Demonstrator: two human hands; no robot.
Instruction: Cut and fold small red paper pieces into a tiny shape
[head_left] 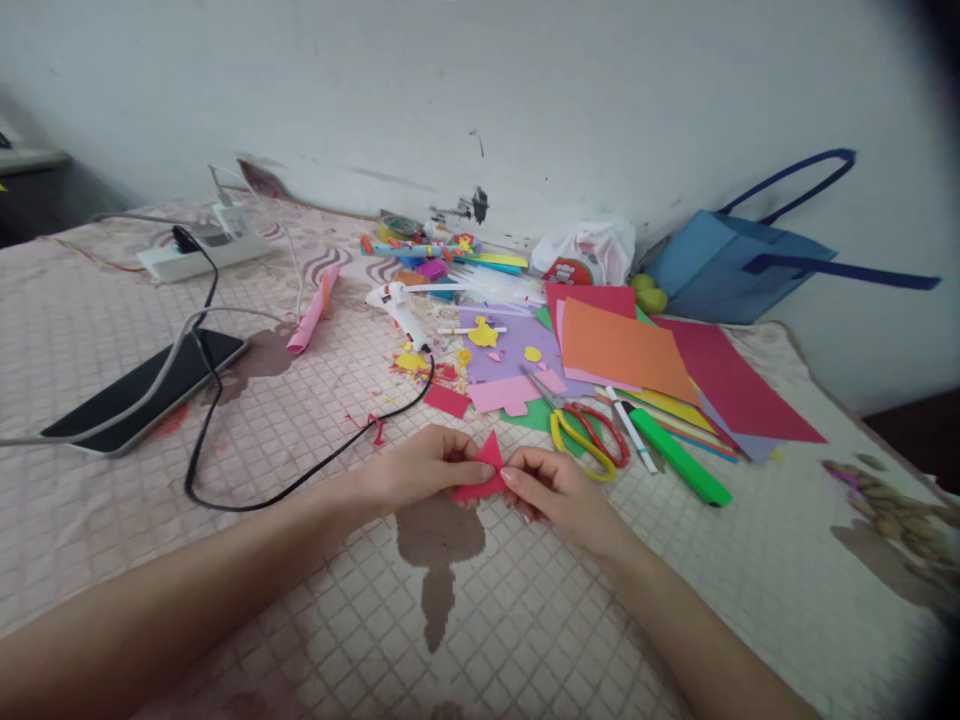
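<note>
1. Near edge of the bed cover (525, 640): bare cloth around both forearms gives open passage.
2. Left: a looping black cable (300, 480) and a tablet (142, 390) block low sweeps.
3. Right, just beyond the hands: scissors (589, 430), a green marker (679, 455) and stacked paper sheets (637, 360) crowd the way toward the far edge.

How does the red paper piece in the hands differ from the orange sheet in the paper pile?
The red paper piece is small and folded to a point; the orange sheet is large, flat and rectangular. The red piece is pinched between the left hand and right hand; the orange sheet lies untouched on other coloured sheets. Both are plain coloured craft paper.
</note>
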